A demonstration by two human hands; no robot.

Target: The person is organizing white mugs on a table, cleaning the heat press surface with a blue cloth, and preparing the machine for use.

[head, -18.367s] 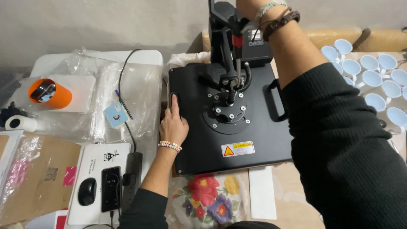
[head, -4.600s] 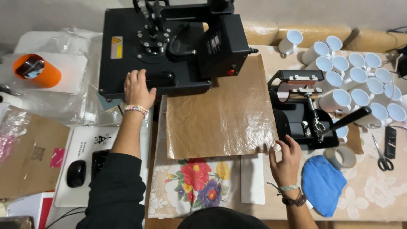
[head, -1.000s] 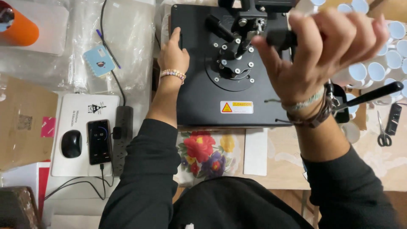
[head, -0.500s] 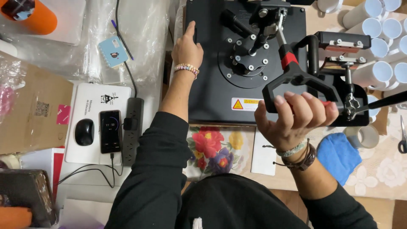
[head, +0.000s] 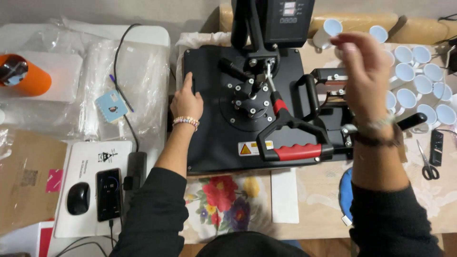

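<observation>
A black heat press (head: pixel 223 138) lies on the table in front of me, its top plate shut and its red-gripped handle (head: pixel 297 151) lowered toward me. My left hand (head: pixel 186 102) rests flat on the plate's left edge, a beaded bracelet on its wrist. Over the right side of the press my right hand (head: pixel 364 71) is raised and blurred, fingers apart, holding nothing. A second, smaller black press attachment (head: pixel 333 90) sits under that hand.
Several white mugs (head: pixel 419 85) crowd the back right. Scissors (head: pixel 427 164) and a blue cloth (head: pixel 346 190) lie at the right. On the left are an orange tumbler (head: pixel 26 78), plastic bags (head: pixel 95 71), a phone (head: pixel 108 194), a mouse (head: pixel 78 198) and a cardboard box (head: pixel 24 181).
My right hand has let go of the red handle, which now lies lowered, and has lifted up to the right. The left hand stays on the plate's edge.
</observation>
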